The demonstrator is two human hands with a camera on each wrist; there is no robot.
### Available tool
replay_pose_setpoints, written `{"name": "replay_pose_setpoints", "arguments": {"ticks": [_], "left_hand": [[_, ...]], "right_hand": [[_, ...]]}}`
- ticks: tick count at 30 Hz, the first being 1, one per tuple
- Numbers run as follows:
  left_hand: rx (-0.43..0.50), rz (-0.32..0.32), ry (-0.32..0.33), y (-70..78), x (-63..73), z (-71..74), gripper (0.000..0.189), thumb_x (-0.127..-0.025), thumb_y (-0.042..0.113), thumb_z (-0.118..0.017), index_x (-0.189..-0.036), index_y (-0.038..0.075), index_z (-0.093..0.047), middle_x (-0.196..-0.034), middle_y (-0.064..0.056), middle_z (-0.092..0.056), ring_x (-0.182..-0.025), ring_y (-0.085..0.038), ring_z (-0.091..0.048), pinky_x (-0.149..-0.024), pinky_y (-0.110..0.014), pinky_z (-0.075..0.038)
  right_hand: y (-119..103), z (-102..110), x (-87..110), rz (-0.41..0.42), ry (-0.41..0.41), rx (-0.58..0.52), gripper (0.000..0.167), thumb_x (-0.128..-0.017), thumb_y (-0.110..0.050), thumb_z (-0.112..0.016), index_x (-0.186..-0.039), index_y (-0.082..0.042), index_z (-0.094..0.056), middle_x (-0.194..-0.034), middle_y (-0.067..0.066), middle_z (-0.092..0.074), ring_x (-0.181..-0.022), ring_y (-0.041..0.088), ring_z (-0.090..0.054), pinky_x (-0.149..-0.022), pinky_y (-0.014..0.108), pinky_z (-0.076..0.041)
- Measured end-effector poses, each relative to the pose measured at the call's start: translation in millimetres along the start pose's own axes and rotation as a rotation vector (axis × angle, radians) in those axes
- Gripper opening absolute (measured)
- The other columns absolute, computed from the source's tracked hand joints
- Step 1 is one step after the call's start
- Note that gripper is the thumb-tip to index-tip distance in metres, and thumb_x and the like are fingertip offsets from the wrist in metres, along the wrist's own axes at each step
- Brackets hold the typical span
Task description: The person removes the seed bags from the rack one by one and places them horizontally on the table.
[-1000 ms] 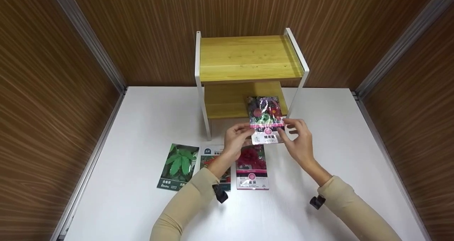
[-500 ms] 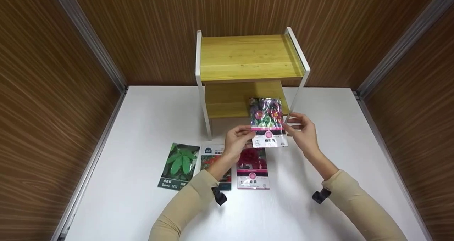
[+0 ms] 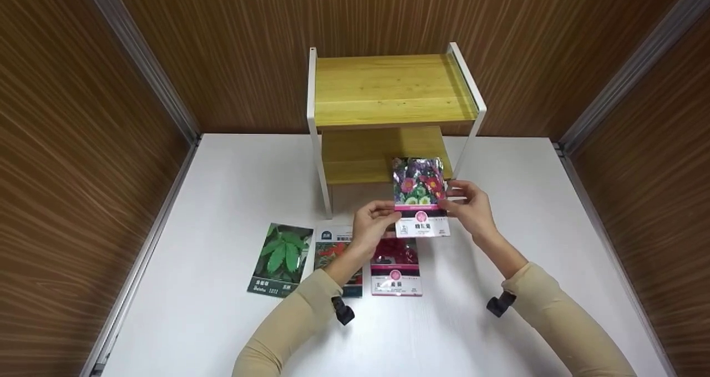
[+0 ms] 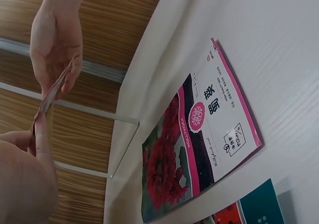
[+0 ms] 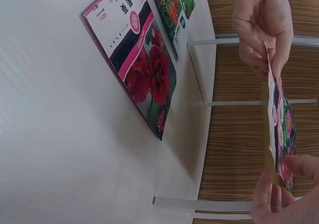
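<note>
A seed packet (image 3: 420, 186) with mixed flowers and a white, pink-banded lower part is held up in front of the shelf. My left hand (image 3: 370, 226) pinches its lower left edge, thumb in front. On the opposite edge my right hand (image 3: 473, 208) pinches it between thumb and fingers. Both wrist views show the packet (image 5: 282, 119) nearly edge-on between the two hands. Below it on the table lies a red-flower seed packet (image 3: 395, 277), its top partly covered by the held one in the head view.
Left of the red-flower packet lie an orange-red flower packet (image 3: 353, 291), partly behind my left forearm, and a green-leaf packet (image 3: 283, 255). A two-tier wooden shelf (image 3: 394, 88) with white side frames stands at the back of the white table (image 3: 222, 188). Wood-grain panels (image 3: 249, 50) enclose it.
The held packet has come slightly down toward me, with less glare on it. My right hand has shifted outward and its thumb now sits higher on the packet's right edge.
</note>
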State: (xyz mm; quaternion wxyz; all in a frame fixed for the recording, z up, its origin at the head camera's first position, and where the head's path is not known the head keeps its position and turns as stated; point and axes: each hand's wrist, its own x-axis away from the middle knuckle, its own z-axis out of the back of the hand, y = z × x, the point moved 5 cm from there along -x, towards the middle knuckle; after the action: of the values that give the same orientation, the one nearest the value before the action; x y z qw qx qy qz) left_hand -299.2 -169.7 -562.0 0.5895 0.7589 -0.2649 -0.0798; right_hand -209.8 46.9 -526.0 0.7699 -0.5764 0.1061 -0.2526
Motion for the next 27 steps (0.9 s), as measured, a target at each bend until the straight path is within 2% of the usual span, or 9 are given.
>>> {"name": "replay_pose_setpoints", "arguments": {"ticks": [4, 12, 17, 23, 27], "left_hand": [[0.005, 0.006, -0.009, 0.0, 2.9, -0.9, 0.029, -0.087, -0.004, -0.078, -0.116, -0.004, -0.070, -0.094, -0.004, -0.072, -0.078, -0.012, -0.070, -0.060, -0.027, -0.066], [-0.026, -0.010, -0.005, -2.2, 5.9, 0.2, 0.028, -0.087, -0.002, -0.078, -0.114, -0.004, -0.071, -0.093, -0.004, -0.071, -0.075, -0.012, -0.068, -0.062, -0.033, -0.067], [-0.039, -0.001, -0.006, -5.1, 9.2, -0.1, 0.027, -0.087, -0.002, -0.079, -0.113, -0.002, -0.072, -0.094, -0.004, -0.071, -0.075, -0.013, -0.068, -0.060, -0.031, -0.066], [-0.087, -0.003, 0.003, -10.5, 11.6, 2.8, 0.027, -0.086, 0.000, -0.081, -0.112, 0.000, -0.073, -0.095, -0.005, -0.073, -0.075, -0.012, -0.069, -0.069, -0.046, -0.068], [-0.094, 0.006, 0.002, -13.0, 14.4, 3.3, 0.027, -0.085, 0.000, -0.081, -0.112, 0.001, -0.073, -0.094, -0.004, -0.072, -0.074, -0.013, -0.069, -0.071, -0.048, -0.068]], "right_hand": [[-1, -1, 0.5, 0.016, 0.002, -0.017, 0.058, -0.094, -0.008, -0.076, -0.146, 0.001, -0.053, -0.121, 0.014, -0.062, -0.089, 0.006, -0.066, -0.075, 0.019, -0.064], [0, -2, 3.2, 0.017, -0.002, 0.002, 0.059, -0.094, -0.006, -0.077, -0.148, 0.000, -0.053, -0.122, 0.015, -0.063, -0.088, 0.007, -0.064, -0.075, 0.019, -0.063], [1, -3, 7.4, 0.031, 0.007, 0.020, 0.061, -0.092, -0.005, -0.078, -0.147, 0.000, -0.053, -0.115, 0.010, -0.063, -0.084, 0.007, -0.062, -0.073, 0.018, -0.063], [4, -3, 12.3, 0.038, 0.022, 0.042, 0.062, -0.091, -0.004, -0.079, -0.147, -0.001, -0.053, -0.113, 0.011, -0.062, -0.083, 0.009, -0.060, -0.071, 0.017, -0.062], [6, -4, 15.2, 0.044, 0.027, 0.051, 0.061, -0.091, -0.003, -0.079, -0.146, -0.002, -0.054, -0.113, 0.013, -0.062, -0.084, 0.012, -0.060, -0.070, 0.017, -0.061]]}}
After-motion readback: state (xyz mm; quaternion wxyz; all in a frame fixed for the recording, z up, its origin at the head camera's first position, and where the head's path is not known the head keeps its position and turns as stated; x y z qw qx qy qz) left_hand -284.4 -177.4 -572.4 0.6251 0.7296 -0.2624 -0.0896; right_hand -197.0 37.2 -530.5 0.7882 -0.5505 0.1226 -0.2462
